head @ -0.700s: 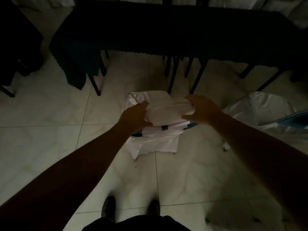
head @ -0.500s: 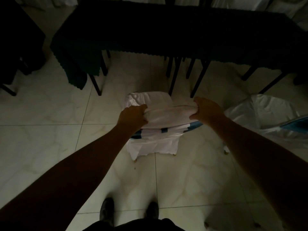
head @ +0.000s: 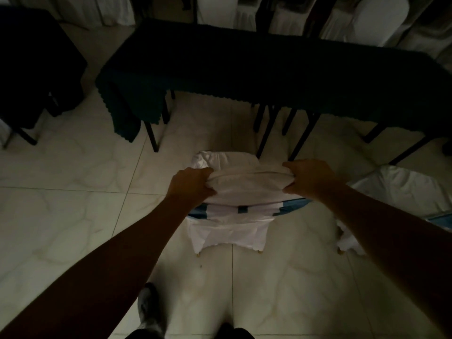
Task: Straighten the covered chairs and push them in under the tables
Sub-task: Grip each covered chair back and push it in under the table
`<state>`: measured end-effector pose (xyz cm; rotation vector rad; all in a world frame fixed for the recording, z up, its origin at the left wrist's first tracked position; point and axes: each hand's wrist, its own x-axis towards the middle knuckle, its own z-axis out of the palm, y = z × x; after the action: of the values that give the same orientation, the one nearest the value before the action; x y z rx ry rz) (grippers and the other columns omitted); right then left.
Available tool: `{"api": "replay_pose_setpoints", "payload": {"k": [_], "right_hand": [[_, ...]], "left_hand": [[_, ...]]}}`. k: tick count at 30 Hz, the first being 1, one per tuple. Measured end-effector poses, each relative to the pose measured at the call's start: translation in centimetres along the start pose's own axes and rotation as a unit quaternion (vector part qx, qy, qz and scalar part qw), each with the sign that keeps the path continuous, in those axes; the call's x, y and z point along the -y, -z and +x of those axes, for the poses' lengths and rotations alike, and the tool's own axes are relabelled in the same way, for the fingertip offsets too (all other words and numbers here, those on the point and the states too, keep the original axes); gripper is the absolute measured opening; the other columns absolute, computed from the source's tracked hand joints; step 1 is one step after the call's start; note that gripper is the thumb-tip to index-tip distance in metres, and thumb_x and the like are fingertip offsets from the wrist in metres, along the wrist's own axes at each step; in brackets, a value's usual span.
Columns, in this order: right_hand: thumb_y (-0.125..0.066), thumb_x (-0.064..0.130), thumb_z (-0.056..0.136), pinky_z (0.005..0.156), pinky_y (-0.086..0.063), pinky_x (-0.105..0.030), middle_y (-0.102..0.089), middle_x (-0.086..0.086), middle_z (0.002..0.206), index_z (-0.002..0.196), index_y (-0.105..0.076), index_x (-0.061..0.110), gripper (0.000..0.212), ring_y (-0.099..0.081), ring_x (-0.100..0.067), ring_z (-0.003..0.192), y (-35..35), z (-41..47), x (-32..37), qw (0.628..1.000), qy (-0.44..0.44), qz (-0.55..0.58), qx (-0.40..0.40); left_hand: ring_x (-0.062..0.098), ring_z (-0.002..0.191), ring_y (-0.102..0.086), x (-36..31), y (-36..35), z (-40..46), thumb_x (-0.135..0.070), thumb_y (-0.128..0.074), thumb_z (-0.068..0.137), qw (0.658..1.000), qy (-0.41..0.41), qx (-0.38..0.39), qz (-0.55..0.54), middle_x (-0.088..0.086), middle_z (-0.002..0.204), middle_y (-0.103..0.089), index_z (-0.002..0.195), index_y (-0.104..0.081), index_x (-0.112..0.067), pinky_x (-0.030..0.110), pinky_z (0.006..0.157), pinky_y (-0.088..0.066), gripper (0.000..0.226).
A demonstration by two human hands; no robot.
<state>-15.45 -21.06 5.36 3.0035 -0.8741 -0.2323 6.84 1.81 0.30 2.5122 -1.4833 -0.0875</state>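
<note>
Both hands grasp the top of the backrest of a white-covered chair (head: 230,231) that stands on the pale tiled floor (head: 73,216), just short of the near edge of a long table (head: 244,69) under a dark cloth; the left hand (head: 192,185) is clenched on the left end of the backrest top, bunching the cover there; the right hand (head: 309,178) is clenched on the right end, thumb under and fingers over; the chair's seat points toward the table, near its black legs (head: 265,133), and is not under it; a blue band (head: 288,209) shows across the chair's back below the hands; a second covered chair (head: 401,192) stands to the right, near the table's near edge, partly behind the right forearm; more white-covered chairs (head: 367,18) line the table's far edge; a shoe (head: 149,309) shows at the bottom.
</note>
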Motion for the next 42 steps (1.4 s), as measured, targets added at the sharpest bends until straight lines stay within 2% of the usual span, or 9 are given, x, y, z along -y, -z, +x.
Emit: {"api": "replay_pose_setpoints", "payload": {"k": [4, 8, 12, 18, 23, 26, 33, 38, 42], "right_hand": [[-0.073, 0.054, 0.068, 0.064, -0.041, -0.027, -0.067, 0.0, 0.1, 0.116, -0.059, 0.032, 0.054, -0.06, -0.021, 0.086, 2.4, 2.6, 3.0, 0.999, 0.024, -0.031, -0.004], [-0.073, 0.052, 0.07, 0.063, -0.038, -0.026, -0.066, 0.001, 0.097, 0.111, -0.058, 0.034, 0.047, -0.059, -0.019, 0.085, 4.1, 5.6, 6.6, 0.997, 0.038, -0.064, 0.0], [-0.071, 0.056, 0.072, 0.068, -0.037, -0.027, -0.064, 0.0, 0.108, 0.126, -0.053, 0.033, 0.061, -0.058, -0.02, 0.093, 5.1, 8.8, 10.2, 0.993, 0.042, -0.111, -0.004], [-0.067, 0.058, 0.074, 0.081, -0.043, -0.034, -0.058, -0.004, 0.124, 0.142, -0.036, 0.035, 0.078, -0.053, -0.024, 0.106, 6.3, 13.6, 15.0, 0.991, 0.02, -0.13, 0.017], [-0.07, 0.055, 0.072, 0.08, -0.047, -0.034, -0.059, -0.005, 0.122, 0.139, -0.04, 0.033, 0.076, -0.055, -0.024, 0.103, 7.8, 17.5, 18.6, 0.992, 0.013, -0.129, 0.013], [-0.071, 0.053, 0.073, 0.08, -0.046, -0.034, -0.059, -0.006, 0.123, 0.14, -0.039, 0.033, 0.077, -0.056, -0.025, 0.104, 8.1, 19.9, 20.5, 0.991, 0.012, -0.133, 0.012], [-0.071, 0.056, 0.069, 0.061, -0.036, -0.028, -0.064, -0.003, 0.109, 0.136, -0.044, 0.035, 0.075, -0.06, -0.022, 0.092, 8.4, 24.6, 22.4, 0.987, 0.017, -0.158, 0.001], [-0.071, 0.054, 0.068, 0.058, -0.035, -0.028, -0.064, -0.004, 0.104, 0.132, -0.047, 0.034, 0.071, -0.06, -0.022, 0.087, 8.6, 28.8, 21.7, 0.988, 0.025, -0.152, 0.011], [-0.071, 0.053, 0.071, 0.063, -0.036, -0.028, -0.064, -0.005, 0.112, 0.138, -0.043, 0.033, 0.075, -0.06, -0.024, 0.094, 8.9, 33.0, 19.9, 0.988, 0.027, -0.151, 0.001]], "left_hand": [[0.022, 0.081, -0.065, 3.9, 1.0, 0.4, -0.062, -0.069, 0.073, 1.0, 0.004, -0.021, -0.009, 0.002, 0.09, -0.069, 0.109, -0.059, -0.027, 0.032, 0.072, -0.046, 0.051], [0.02, 0.07, -0.064, 8.4, 1.2, 1.2, -0.069, -0.065, 0.07, 0.999, 0.012, -0.048, -0.01, 0.0, 0.08, -0.068, 0.099, -0.057, -0.03, 0.028, 0.062, -0.042, 0.049], [0.021, 0.068, -0.063, 13.1, 1.7, 2.6, -0.072, -0.062, 0.069, 0.999, 0.012, -0.045, -0.015, -0.002, 0.077, -0.067, 0.096, -0.055, -0.033, 0.031, 0.063, -0.049, 0.048], [0.019, 0.064, -0.06, 19.6, 3.1, 4.6, -0.07, -0.065, 0.069, 0.998, 0.009, -0.043, -0.037, -0.004, 0.071, -0.063, 0.091, -0.054, -0.033, 0.028, 0.059, -0.043, 0.045], [0.016, 0.061, -0.056, 24.2, 4.5, 6.3, -0.065, -0.07, 0.069, 0.996, 0.001, -0.057, -0.063, -0.005, 0.067, -0.059, 0.086, -0.055, -0.031, 0.026, 0.057, -0.035, 0.041], [0.019, 0.062, -0.058, 27.1, 4.8, 7.7, -0.064, -0.071, 0.069, 0.996, 0.002, -0.048, -0.074, -0.003, 0.068, -0.06, 0.089, -0.056, -0.028, 0.028, 0.058, -0.039, 0.044], [0.021, 0.064, -0.058, 31.3, 4.5, 11.7, -0.067, -0.067, 0.07, 0.997, -0.004, -0.04, -0.065, -0.001, 0.071, -0.06, 0.09, -0.052, -0.03, 0.032, 0.061, -0.047, 0.045], [0.013, 0.056, -0.045, 32.9, 4.3, 15.6, -0.066, -0.068, 0.069, 0.997, -0.015, -0.041, -0.063, -0.011, 0.062, -0.043, 0.08, -0.038, -0.039, 0.026, 0.055, -0.036, 0.042], [0.019, 0.064, -0.057, 33.5, 4.1, 20.2, -0.066, -0.069, 0.07, 0.997, -0.01, -0.046, -0.057, -0.005, 0.068, -0.057, 0.089, -0.053, -0.032, 0.027, 0.057, -0.038, 0.041]]}}
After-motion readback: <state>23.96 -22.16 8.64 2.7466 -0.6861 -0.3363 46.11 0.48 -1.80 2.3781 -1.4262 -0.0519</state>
